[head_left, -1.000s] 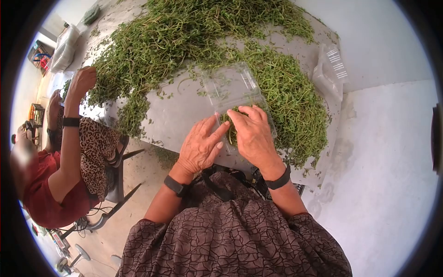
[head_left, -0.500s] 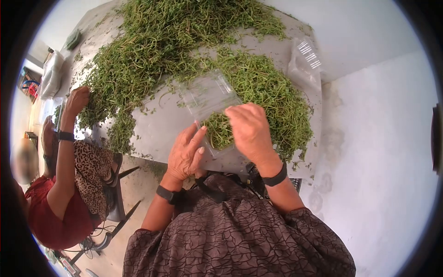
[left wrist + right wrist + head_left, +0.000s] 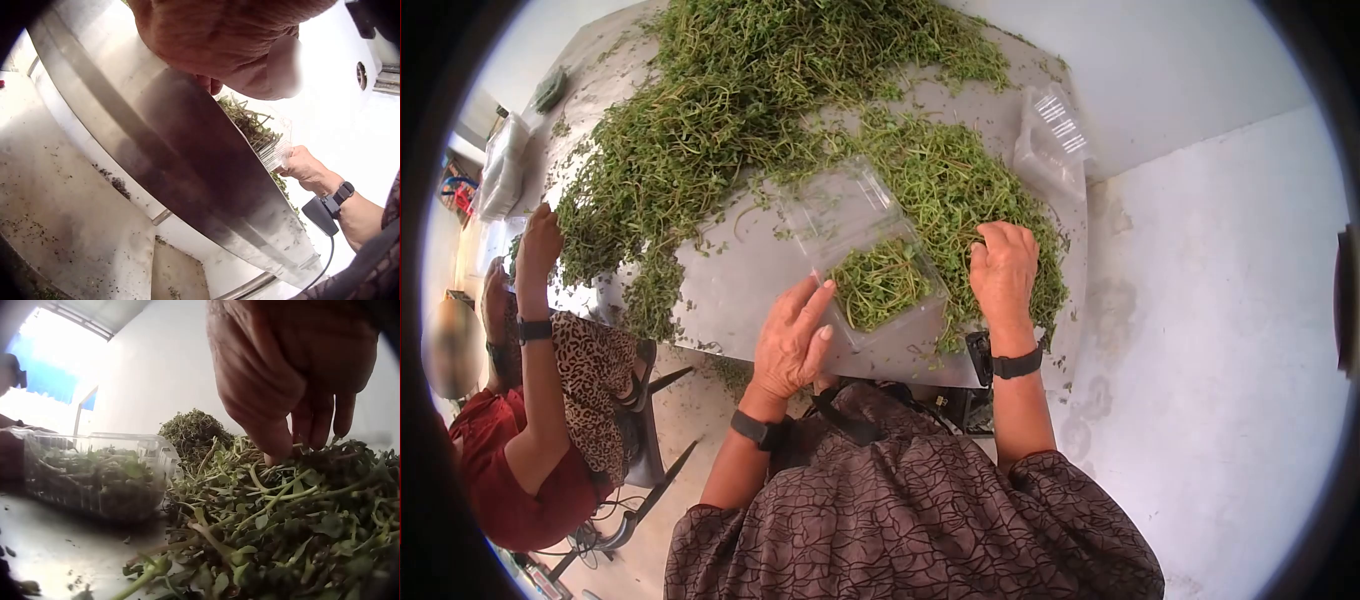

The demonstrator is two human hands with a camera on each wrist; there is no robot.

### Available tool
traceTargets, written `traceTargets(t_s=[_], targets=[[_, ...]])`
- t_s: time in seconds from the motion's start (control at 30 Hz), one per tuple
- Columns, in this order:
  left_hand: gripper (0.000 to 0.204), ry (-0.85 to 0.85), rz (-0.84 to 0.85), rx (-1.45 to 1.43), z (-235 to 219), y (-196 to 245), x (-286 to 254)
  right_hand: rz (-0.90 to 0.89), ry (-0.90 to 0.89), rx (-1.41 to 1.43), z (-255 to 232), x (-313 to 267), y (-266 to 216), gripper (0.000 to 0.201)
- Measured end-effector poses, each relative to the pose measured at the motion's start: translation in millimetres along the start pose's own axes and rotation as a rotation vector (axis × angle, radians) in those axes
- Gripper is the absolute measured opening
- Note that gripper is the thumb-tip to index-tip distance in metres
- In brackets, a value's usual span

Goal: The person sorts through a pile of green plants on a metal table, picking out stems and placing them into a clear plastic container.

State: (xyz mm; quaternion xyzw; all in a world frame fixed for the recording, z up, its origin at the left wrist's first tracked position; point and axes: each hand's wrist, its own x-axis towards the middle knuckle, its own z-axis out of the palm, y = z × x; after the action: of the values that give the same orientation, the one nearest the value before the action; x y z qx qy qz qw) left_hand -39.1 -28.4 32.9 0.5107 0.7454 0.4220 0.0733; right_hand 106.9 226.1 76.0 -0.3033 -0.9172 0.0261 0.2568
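A clear plastic container (image 3: 940, 312), its lid (image 3: 840, 205) folded back, lies on the metal table filled with green stems; the right wrist view shows its clear wall (image 3: 94, 487) from the side. The left hand (image 3: 788, 340) rests at the container's left edge with its fingers relaxed. To the right, the right hand (image 3: 1006, 272) is over the near pile of greens (image 3: 960, 180). In the right wrist view, the thumb and fingers of the right hand (image 3: 290, 369) point down at the greens (image 3: 294, 512), with gaps between them.
A larger heap of greens (image 3: 730, 90) covers the table's far side. Stacked clear containers (image 3: 1052, 140) stand at the right edge, others (image 3: 503, 165) at far left. A person in a red top (image 3: 520, 480) sits on the left, one hand (image 3: 538, 245) beside the heap.
The right hand has moved from over the container to the pile on the right, uncovering the greens inside. The left hand has stayed by the container's left edge. The view has shifted.
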Motion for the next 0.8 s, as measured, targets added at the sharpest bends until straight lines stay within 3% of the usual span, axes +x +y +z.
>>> traceTargets(t_s=[0.43, 0.8], targets=[[0.047, 0.023, 0.018, 0.011, 2.1, -1.6, -0.1, -0.002, 0.039, 0.09, -1.4, -3.0, 13.1, 0.013], [0.046, -0.009, -0.014, -0.013, -0.4, 0.6, -0.4, 0.056, 0.16, 0.122, -37.6, 7.5, 10.2, 0.01]])
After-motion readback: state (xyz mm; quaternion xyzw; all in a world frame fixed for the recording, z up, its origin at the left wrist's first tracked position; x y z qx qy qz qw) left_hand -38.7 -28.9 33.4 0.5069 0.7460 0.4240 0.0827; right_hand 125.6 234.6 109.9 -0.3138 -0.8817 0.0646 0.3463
